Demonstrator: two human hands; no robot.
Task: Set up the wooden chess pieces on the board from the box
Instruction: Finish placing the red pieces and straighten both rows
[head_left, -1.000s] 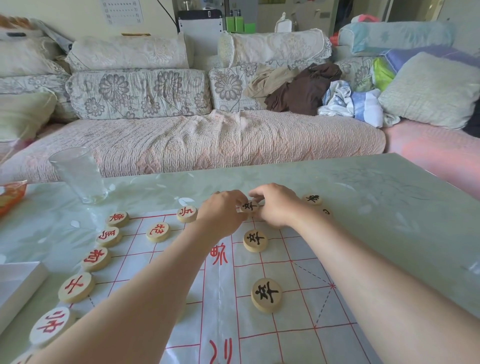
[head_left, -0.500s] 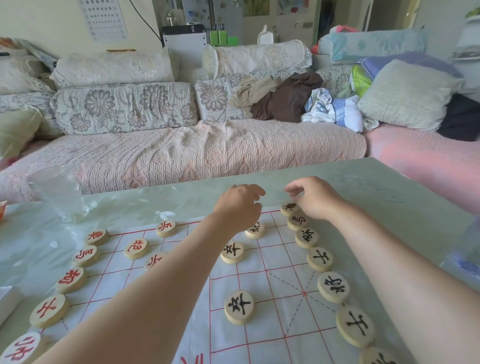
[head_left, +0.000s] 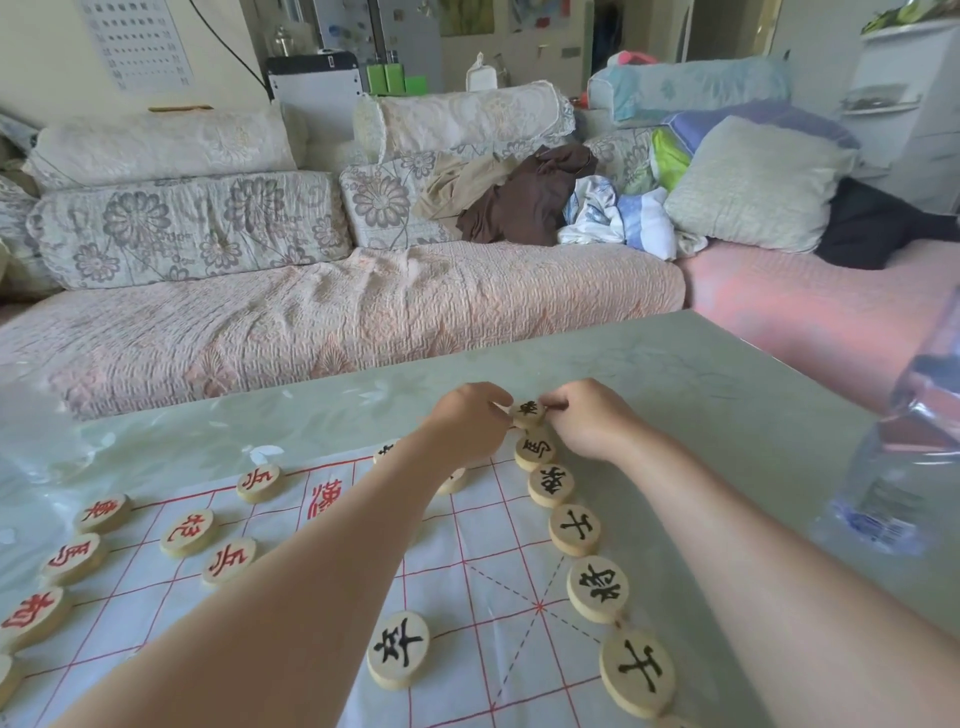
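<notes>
A white sheet board (head_left: 467, 587) with a red grid lies on the table. Round wooden pieces with red characters (head_left: 188, 532) stand along its left side. Black-character pieces (head_left: 596, 588) run in a row down its right side. At the far end of that row sits one black piece (head_left: 529, 412). My left hand (head_left: 470, 421) pinches its left edge and my right hand (head_left: 589, 418) pinches its right edge. Another black piece (head_left: 399, 649) stands near the middle front. The box is out of view.
A clear plastic water bottle (head_left: 898, 467) stands at the table's right edge. A glass, blurred, is at the far left (head_left: 31, 415). Beyond the pale green table (head_left: 701, 374) runs a sofa (head_left: 337, 306) with cushions and heaped clothes.
The view has swung right. My two hands, apart half a second ago, have come together on the black piece at the far end of the right row.
</notes>
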